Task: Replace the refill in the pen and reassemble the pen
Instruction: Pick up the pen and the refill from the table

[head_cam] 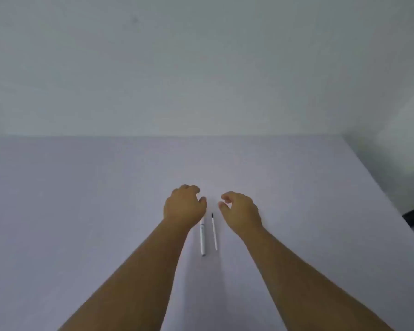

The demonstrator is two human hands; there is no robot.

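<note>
- Work surface: a pale lilac table [81, 211] fills the lower half of the frame; a plain light wall [201, 68] fills the upper half.
- Pen [202, 237]: white barrel, lying flat on the table at lower centre of the frame, roughly vertical in the picture. Its far end is hidden behind the left hand.
- Refill [214, 231]: thin white rod with a dark tip at its far end, lying flat just right of the pen, roughly parallel to it and not touching it.
- Left hand [184, 206]: centre of the frame, just left of the pen, back toward the camera, fingers loosely curled. Nothing visible in its grasp; contact with the pen's hidden end cannot be determined.
- Right hand [240, 209]: just right of the refill's tip, fingers loosely curled, thumb and forefinger slightly apart, holding nothing.
</note>
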